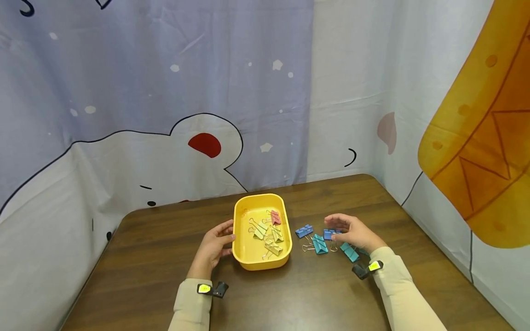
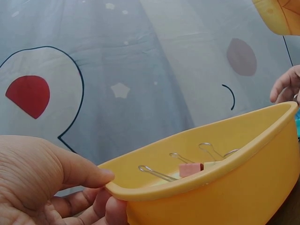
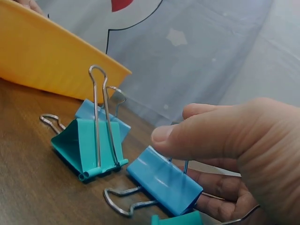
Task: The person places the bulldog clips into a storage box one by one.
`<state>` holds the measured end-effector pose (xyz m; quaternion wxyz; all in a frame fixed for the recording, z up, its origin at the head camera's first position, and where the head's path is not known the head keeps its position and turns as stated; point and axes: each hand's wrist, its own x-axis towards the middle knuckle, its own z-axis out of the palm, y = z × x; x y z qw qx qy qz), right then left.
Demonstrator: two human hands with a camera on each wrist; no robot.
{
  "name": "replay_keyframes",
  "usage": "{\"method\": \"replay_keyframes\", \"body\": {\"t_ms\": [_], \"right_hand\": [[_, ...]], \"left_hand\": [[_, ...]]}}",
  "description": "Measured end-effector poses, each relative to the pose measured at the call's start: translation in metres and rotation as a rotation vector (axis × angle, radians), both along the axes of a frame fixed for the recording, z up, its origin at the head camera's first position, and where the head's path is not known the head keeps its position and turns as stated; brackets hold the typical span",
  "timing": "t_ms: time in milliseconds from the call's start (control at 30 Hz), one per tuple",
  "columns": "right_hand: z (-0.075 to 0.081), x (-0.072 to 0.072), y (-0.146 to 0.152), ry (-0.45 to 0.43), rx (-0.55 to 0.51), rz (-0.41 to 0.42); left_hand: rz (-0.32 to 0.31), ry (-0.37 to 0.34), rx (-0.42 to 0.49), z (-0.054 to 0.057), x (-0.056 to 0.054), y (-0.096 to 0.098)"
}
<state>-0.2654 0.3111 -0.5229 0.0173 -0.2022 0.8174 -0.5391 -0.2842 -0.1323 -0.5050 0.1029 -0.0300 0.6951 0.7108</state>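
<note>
My left hand (image 1: pixel 214 246) holds the left side of a yellow plastic tray (image 1: pixel 240 230). In the left wrist view its thumb presses the rim, with fingers against the outer wall. A pink binder clip (image 1: pixel 275 218) and several pale yellow binder clips (image 1: pixel 273 248) lie inside. My right hand (image 1: pixel 355 232) hovers over a blue binder clip (image 3: pixel 164 180), thumb above it and fingers curving behind it, without a visible pinch. Beside that clip stands a teal binder clip (image 3: pixel 96 145), with another blue binder clip (image 1: pixel 304 231) behind. A further teal binder clip (image 1: pixel 349 252) lies near my right wrist.
Everything is on a brown wooden table (image 1: pixel 314 294). A printed curtain (image 1: pixel 248 92) hangs along the back and right side of it. The loose clips lie just right of the tray, their wire handles pointing various ways.
</note>
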Motion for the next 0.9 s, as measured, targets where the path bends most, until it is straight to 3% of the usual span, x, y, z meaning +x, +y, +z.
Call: {"method": "replay_keyframes", "body": {"t_ms": [467, 900], "right_hand": [[-0.001, 0.0008, -0.001, 0.005, 0.12, -0.054], [-0.0029, -0.0023, -0.0022, 0.145, 0.221, -0.11]], "left_hand": [[0.0, -0.008, -0.006, 0.0002, 0.0012, 0.0002], [-0.006, 0.003, -0.013, -0.0012, 0.0012, -0.0001]]}}
